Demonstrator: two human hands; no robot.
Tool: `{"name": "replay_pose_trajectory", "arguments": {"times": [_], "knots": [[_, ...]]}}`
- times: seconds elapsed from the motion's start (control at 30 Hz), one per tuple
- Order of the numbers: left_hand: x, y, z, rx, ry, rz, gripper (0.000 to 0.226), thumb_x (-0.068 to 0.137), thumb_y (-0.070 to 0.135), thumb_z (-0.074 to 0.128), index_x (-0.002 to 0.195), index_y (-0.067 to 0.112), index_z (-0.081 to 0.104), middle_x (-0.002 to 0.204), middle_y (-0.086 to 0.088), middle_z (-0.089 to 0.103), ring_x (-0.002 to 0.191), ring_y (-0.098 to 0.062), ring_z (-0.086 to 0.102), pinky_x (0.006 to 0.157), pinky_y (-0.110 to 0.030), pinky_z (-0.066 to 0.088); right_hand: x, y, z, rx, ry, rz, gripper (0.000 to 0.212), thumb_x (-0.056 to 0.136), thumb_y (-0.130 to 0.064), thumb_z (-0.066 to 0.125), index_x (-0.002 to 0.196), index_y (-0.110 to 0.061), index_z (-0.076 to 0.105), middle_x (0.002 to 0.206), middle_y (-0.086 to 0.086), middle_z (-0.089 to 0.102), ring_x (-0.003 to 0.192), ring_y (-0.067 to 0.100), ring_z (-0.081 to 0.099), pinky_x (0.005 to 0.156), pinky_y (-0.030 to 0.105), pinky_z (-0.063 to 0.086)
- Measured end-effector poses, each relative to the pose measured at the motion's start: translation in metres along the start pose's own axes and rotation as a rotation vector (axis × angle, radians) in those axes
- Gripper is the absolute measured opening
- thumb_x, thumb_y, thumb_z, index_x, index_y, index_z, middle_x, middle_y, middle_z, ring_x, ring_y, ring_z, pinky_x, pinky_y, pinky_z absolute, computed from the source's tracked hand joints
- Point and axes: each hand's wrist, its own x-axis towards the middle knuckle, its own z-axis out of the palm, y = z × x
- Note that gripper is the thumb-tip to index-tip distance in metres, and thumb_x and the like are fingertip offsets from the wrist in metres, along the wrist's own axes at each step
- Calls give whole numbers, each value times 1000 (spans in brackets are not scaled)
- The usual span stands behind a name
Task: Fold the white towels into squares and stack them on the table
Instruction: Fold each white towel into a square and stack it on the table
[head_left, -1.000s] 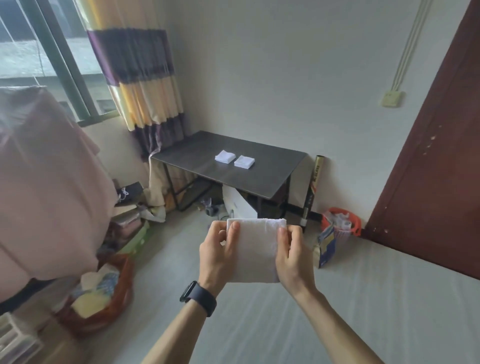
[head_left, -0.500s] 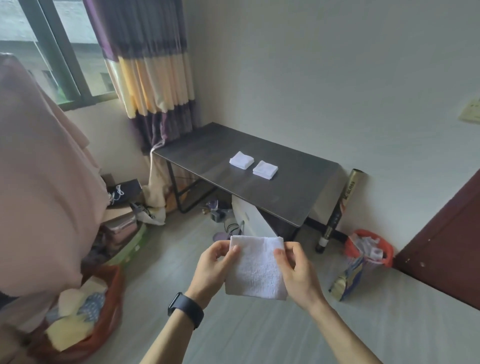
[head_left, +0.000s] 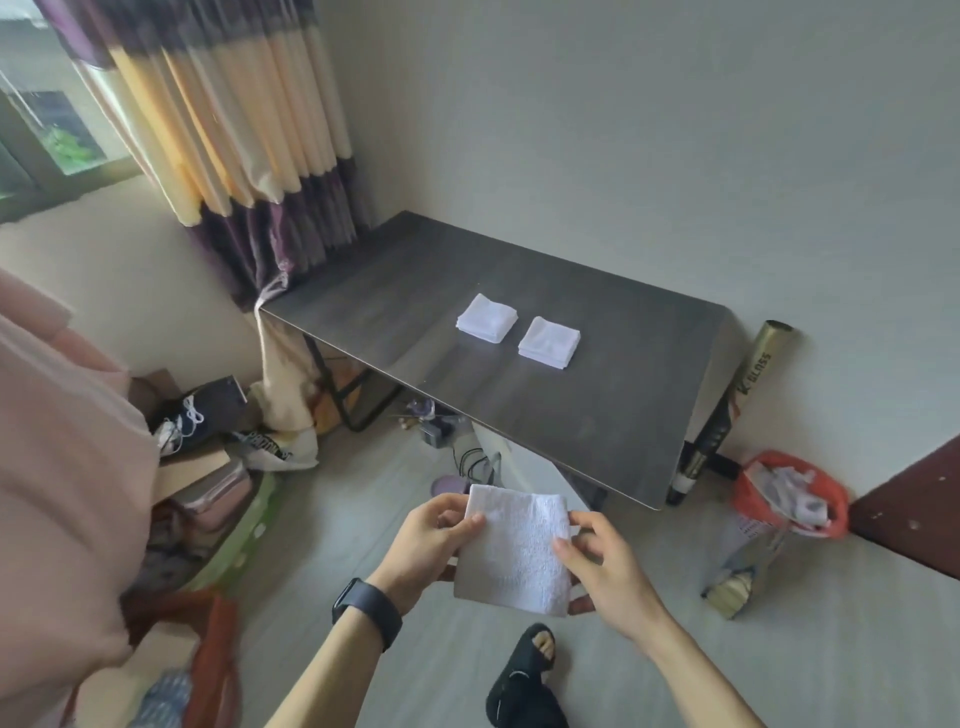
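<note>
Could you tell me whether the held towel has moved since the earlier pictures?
Yes: the held towel has come much closer to the dark table, towards its near edge.

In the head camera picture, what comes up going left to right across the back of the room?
Striped curtain → left towel stack → right towel stack → gold-and-black bat leaning on the wall → red bag.

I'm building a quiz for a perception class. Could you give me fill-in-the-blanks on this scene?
1. The table holds ____ towel stacks.
2. The watch sits on the ____ wrist.
3. The left hand and right hand hold a folded towel coloured ____.
Missing words: two, left, white.
</note>
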Motion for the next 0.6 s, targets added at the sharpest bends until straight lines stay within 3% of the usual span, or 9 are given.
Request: {"name": "replay_pose_trajectory", "arguments": {"times": [0.33, 0.6], "knots": [[178, 57, -7, 70, -4, -170, 17, 96, 24, 63, 109, 13, 64, 96, -10, 71, 79, -18, 71, 57, -31, 56, 169, -16, -13, -22, 76, 110, 27, 94, -19, 65, 107, -41, 57, 100, 1, 69, 81, 20, 69, 69, 40, 61], [295, 70, 2, 126, -51, -281, 20, 94, 24, 65, 108, 10, 63, 101, -12, 71, 89, -28, 72, 70, -47, 62, 267, -25, -29, -91, 163, 234, 29, 92, -22, 64, 103, -48, 56, 98, -8, 71, 82, 14, 70, 75, 44, 61]]}}
